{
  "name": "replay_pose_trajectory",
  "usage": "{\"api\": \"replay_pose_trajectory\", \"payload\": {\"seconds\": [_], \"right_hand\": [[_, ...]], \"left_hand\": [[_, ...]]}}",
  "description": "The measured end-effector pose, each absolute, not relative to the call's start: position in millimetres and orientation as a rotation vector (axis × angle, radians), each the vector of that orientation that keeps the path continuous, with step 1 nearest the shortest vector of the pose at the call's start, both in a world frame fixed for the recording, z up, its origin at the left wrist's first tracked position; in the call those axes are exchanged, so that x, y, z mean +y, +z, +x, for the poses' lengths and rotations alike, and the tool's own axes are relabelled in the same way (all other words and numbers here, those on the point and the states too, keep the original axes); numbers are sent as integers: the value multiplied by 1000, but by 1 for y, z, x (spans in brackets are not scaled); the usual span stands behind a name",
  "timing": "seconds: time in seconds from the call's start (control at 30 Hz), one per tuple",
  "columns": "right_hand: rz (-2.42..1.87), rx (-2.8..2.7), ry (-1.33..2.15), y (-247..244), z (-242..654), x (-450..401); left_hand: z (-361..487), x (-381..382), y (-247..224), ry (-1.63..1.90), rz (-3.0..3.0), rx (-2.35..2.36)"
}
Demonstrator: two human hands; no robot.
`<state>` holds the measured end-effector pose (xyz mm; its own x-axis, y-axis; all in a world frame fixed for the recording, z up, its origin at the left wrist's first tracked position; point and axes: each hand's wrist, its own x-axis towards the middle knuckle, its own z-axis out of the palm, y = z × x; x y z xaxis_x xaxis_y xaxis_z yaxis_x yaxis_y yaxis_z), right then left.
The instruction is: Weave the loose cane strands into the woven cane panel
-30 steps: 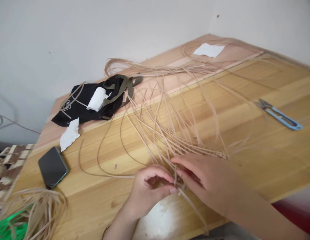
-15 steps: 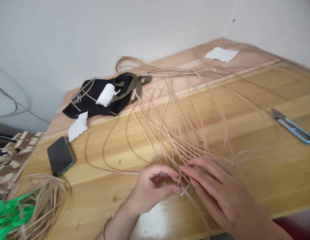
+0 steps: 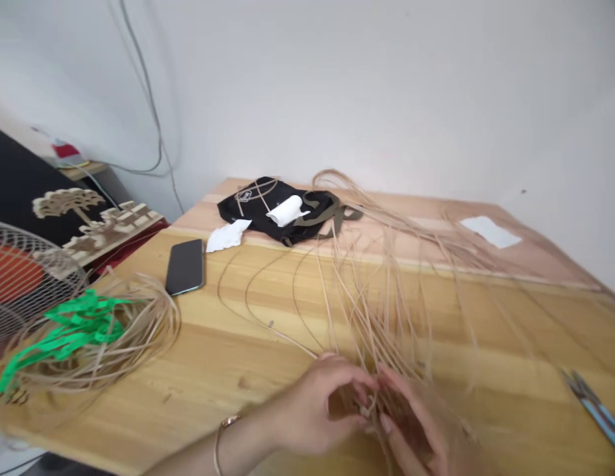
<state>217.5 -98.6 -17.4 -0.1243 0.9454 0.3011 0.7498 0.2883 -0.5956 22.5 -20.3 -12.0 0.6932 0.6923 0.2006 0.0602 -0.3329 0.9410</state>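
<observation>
Thin tan rattan strands (image 3: 364, 317) fan out from between my hands over the wooden table. My left hand (image 3: 320, 406) pinches them where they cross, its thumb and fingertips closed on the woven part (image 3: 369, 404). Close against it on the right, my right hand (image 3: 421, 423) has its fingers bent round the same strands. Its lower part is smeared by motion. The fingertips of both hands nearly meet. Exactly which strand each one grips is partly hidden.
A rattan coil with green ribbon (image 3: 84, 324) lies at left, near a phone (image 3: 185, 266) and a fan (image 3: 20, 284). A black bag (image 3: 268, 198) bears a white paper roll (image 3: 286, 210). Blue-handled thread snips (image 3: 598, 410) lie at right, white paper (image 3: 490, 231) behind.
My view has tilted up and turned left, bringing the fan and cut-out wooden pieces into sight. My right-hand fingers have curled in closer to the left fingertips at the woven part.
</observation>
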Motion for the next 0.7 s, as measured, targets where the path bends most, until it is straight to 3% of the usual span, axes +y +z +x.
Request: {"api": "replay_pose_trajectory", "payload": {"seconds": [0.3,0.7], "right_hand": [[-1426,-1409,986,-37,206,-85],[-1359,-1549,1242,18,199,-48]], "left_hand": [[21,-16,-13,794,1783,641],[22,6,-23,863,1641,739]]}}
